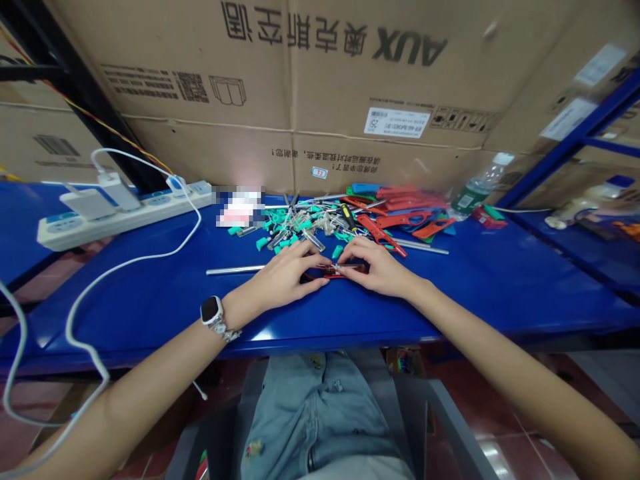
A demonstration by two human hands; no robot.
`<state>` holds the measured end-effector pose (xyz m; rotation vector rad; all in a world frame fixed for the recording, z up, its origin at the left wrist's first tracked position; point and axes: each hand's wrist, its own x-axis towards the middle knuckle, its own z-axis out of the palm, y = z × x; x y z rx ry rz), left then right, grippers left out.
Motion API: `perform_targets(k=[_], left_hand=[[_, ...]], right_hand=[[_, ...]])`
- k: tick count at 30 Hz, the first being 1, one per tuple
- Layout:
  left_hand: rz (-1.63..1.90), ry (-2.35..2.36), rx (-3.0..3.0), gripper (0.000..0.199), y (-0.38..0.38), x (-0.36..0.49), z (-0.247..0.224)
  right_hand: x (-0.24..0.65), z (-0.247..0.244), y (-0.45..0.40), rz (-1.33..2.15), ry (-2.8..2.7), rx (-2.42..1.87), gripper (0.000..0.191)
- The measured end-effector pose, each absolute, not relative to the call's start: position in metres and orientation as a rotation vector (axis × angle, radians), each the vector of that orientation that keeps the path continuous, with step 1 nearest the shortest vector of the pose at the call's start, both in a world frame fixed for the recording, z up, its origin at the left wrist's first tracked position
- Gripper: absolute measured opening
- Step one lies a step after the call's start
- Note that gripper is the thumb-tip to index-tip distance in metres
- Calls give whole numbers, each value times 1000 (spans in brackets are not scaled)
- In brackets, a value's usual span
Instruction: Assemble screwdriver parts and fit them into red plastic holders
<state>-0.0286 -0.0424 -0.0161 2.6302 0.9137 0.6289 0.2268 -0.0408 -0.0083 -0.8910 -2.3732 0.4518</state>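
Note:
Low over the front of the blue table (440, 300), my left hand (285, 275) grips a red plastic casing half (336, 277) that looks like a long lighter's handle. From its left side a thin metal tube (234, 271) sticks out past my wrist. My right hand (383, 268) is closed at the casing's right part, thumb and fingertips pinching at its inside; any small piece there is too small to make out. Just beyond the fingertips lies a green cap (337, 252). Behind my hands spreads a heap of green and clear small parts (303, 223).
Red casings (410, 203) are piled at the back right, beside a yellow-black screwdriver (348, 217) and a plastic bottle (477, 190). A white power strip (125, 217) with chargers and a loose white cable (145, 257) lies left. A large cardboard box (310, 87) walls off the back.

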Motion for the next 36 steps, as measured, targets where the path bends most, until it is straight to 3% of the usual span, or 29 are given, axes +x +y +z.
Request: perform_targets(k=[11,16,23,29,32,36], left_hand=[[662,1014,2625,47,-44,-30,-13],[874,1078,2625,28,-41,-36,0],[921,1086,2685,25,-4,-26,14],[1025,1028,2606,23,1,-31,3],[1031,961,2625,20,-8,-38,2],[1153,891,2691,30,-20,-35,7]], right_hand=[[228,-14,-42,480,-2233,-1078,15],[231,-3,-20,332,-2225,-1201,13],[219,15,29,104,-2514,-1471,12],[212,15,39,-48,-2582,-1382,12],[216,24,29,108,-2479,-1358,10],[209,38,8,718,-2246,-1096,13]])
